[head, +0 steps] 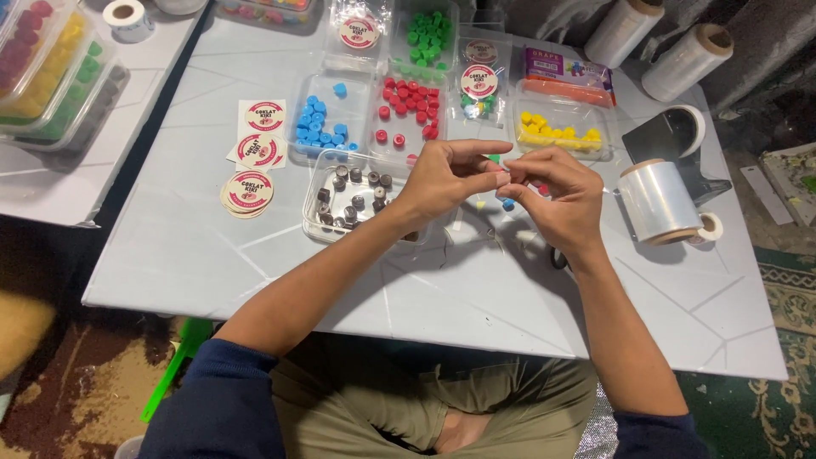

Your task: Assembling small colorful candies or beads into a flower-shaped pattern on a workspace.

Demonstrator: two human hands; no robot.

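Note:
My left hand [446,177] and my right hand [557,194] meet above the white table [187,246], fingertips pinched together on a small piece that is mostly hidden between them. A small blue piece [507,204] shows just below the fingertips. Right under my left wrist stands a clear tray of brown pieces [353,200]. Behind it are clear trays of blue pieces [321,126], red pieces [408,102], green pieces [429,36] and yellow pieces [557,132].
Round paper stickers [252,157] lie left of the trays. A roll of clear film [661,202] sits at the right beside a dark holder [667,136]. Two more film rolls [671,42] are at the back right. Stacked trays of coloured pieces [51,68] stand far left.

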